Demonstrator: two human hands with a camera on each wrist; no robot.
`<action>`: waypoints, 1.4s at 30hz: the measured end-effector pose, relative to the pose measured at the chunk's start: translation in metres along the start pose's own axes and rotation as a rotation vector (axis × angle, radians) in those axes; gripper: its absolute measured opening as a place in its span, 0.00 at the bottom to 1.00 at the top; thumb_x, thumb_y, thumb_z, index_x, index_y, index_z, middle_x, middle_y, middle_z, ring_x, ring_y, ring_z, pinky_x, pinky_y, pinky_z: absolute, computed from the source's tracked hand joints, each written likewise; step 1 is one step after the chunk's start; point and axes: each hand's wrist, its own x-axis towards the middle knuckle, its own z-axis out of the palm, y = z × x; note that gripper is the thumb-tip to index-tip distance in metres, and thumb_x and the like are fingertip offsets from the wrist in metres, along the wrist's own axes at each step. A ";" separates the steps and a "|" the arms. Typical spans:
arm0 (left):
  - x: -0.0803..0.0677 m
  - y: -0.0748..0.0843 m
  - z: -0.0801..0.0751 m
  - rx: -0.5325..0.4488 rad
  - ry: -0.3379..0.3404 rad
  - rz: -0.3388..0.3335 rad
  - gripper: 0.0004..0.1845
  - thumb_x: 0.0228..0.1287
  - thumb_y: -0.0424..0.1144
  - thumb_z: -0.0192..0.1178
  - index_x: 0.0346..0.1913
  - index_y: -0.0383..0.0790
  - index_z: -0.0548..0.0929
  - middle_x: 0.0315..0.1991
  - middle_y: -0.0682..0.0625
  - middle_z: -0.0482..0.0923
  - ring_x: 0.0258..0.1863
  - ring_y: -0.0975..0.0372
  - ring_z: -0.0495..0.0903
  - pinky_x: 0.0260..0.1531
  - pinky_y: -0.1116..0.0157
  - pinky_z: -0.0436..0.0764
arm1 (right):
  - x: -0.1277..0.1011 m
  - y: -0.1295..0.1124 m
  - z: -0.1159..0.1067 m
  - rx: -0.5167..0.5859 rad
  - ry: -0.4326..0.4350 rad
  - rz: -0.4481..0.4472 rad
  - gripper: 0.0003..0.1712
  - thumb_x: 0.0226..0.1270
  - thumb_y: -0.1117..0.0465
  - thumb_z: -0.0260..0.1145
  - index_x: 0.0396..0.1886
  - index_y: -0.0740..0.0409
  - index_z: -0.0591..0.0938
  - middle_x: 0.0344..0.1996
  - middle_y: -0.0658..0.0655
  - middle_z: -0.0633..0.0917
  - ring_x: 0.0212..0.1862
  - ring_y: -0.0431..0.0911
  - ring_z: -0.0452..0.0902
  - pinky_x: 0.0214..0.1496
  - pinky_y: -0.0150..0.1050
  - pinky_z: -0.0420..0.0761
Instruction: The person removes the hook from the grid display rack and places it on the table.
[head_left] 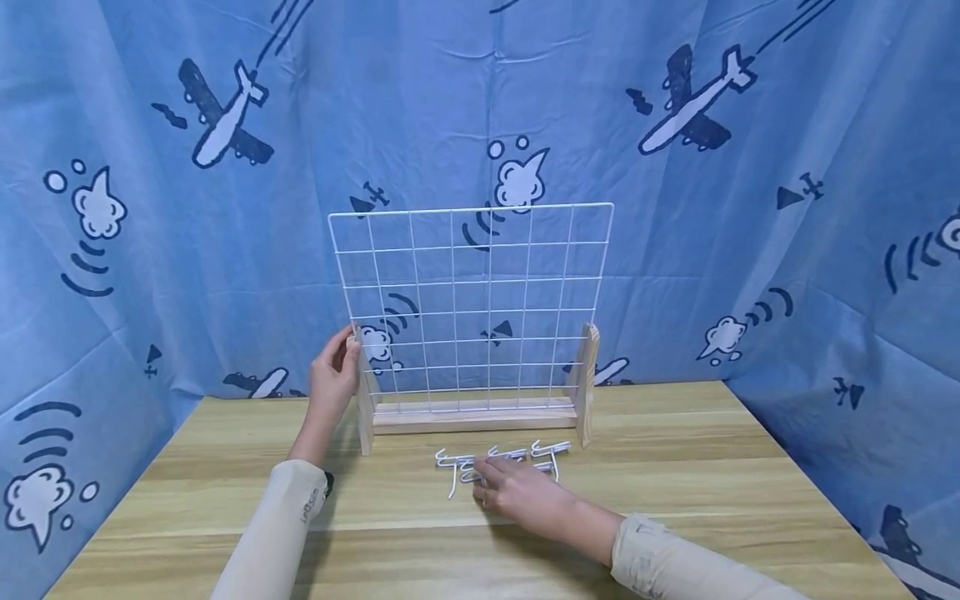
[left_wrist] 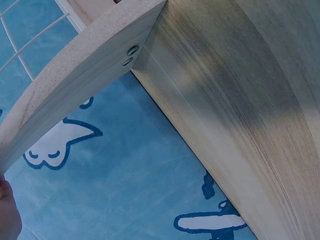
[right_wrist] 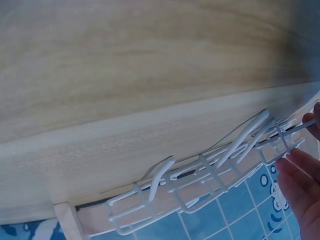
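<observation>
A white wire grid panel (head_left: 471, 304) stands upright in a wooden stand (head_left: 472, 414) on the table. My left hand (head_left: 343, 360) grips the stand's left wooden upright (left_wrist: 75, 75); only a fingertip (left_wrist: 7, 212) shows in the left wrist view. Several white wire hooks (head_left: 498, 461) lie in a loose heap in front of the stand. My right hand (head_left: 491, 481) rests on the heap. In the right wrist view its fingertips (right_wrist: 299, 180) pinch the end of one of the hooks (right_wrist: 215, 172).
The light wooden table (head_left: 675, 483) reaches to its edges left and right. A blue cloth (head_left: 787, 250) printed with planes and clouds hangs close behind and along both sides. The stand's right upright (head_left: 587, 379) is near the hooks.
</observation>
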 end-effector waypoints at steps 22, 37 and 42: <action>0.001 0.001 0.005 0.016 0.001 -0.027 0.23 0.75 0.37 0.48 0.69 0.37 0.67 0.63 0.38 0.71 0.61 0.52 0.72 0.60 0.59 0.74 | 0.001 -0.002 0.002 -0.182 0.017 -0.066 0.17 0.56 0.57 0.67 0.46 0.41 0.87 0.53 0.56 0.79 0.53 0.48 0.76 0.57 0.41 0.78; -0.014 0.022 -0.015 0.144 0.093 -0.081 0.24 0.76 0.38 0.47 0.69 0.31 0.64 0.65 0.35 0.66 0.65 0.46 0.66 0.66 0.53 0.67 | -0.008 0.012 -0.018 0.117 0.313 0.113 0.13 0.56 0.62 0.71 0.42 0.57 0.86 0.42 0.57 0.85 0.46 0.50 0.80 0.50 0.42 0.82; -0.030 0.033 -0.032 0.245 0.081 -0.070 0.22 0.76 0.38 0.46 0.66 0.31 0.67 0.61 0.35 0.70 0.63 0.46 0.68 0.65 0.51 0.68 | -0.023 0.029 -0.027 0.231 0.489 0.219 0.20 0.77 0.57 0.50 0.38 0.64 0.85 0.37 0.59 0.85 0.42 0.53 0.81 0.46 0.46 0.83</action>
